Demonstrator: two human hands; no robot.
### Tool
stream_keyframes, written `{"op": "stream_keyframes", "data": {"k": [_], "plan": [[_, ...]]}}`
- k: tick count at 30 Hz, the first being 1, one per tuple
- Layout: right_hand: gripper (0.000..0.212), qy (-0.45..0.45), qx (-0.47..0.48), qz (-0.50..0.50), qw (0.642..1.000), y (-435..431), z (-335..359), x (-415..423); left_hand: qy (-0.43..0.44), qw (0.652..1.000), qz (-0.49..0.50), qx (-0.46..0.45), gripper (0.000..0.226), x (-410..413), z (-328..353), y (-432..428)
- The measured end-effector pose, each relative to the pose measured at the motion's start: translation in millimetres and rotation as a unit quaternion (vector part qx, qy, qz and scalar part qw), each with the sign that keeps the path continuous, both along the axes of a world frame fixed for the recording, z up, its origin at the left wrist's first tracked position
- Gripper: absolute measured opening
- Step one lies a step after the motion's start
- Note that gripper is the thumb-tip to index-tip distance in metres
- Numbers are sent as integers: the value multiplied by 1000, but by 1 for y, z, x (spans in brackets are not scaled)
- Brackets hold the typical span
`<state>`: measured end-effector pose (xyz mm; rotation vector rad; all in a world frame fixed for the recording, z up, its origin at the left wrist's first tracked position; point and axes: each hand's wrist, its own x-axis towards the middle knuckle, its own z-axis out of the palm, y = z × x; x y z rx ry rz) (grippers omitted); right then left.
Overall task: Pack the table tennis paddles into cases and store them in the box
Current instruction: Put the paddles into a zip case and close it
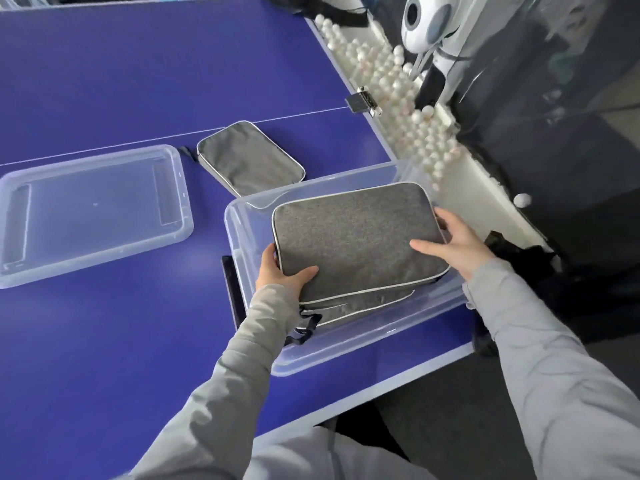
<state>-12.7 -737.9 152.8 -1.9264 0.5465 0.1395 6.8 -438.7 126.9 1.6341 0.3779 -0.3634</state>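
A grey fabric paddle case (pixel 353 237) with white piping sits over the open clear plastic box (pixel 363 344) at the table's near right corner. My left hand (pixel 280 271) grips its near-left edge, thumb on top. My right hand (pixel 453 240) holds its right edge, thumb lying across the top. Under it, inside the box, another grey case (pixel 349 311) shows with a black strap (pixel 304 329) hanging over the rim. A third grey case (pixel 249 157) lies flat on the blue table behind the box. No paddles are visible.
The box's clear lid (pixel 93 209) lies upturned on the blue table (pixel 104 341) at the left. A white trough full of white balls (pixel 398 88) runs along the table's right edge, with a net clamp (pixel 363 102) and a white ball machine (pixel 429 22) beyond.
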Motion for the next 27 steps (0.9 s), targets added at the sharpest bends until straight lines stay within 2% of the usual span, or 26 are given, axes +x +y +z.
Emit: {"op": "stream_keyframes", "data": {"k": [5,10,16,27], "plan": [[90,51,-2,32,998,4,-29,15,92,995,34,22,84,-2,-32,-5],[82,52,-22,43,997,10,-42,9,152,985,44,67,79,-6,-47,-11],[77,82,-31,58,994,13,-49,12,158,982,69,76,76,-2,-49,-14],[73,108,-59,66,990,15,-53,16,184,974,38,128,74,0,-48,-16]]}}
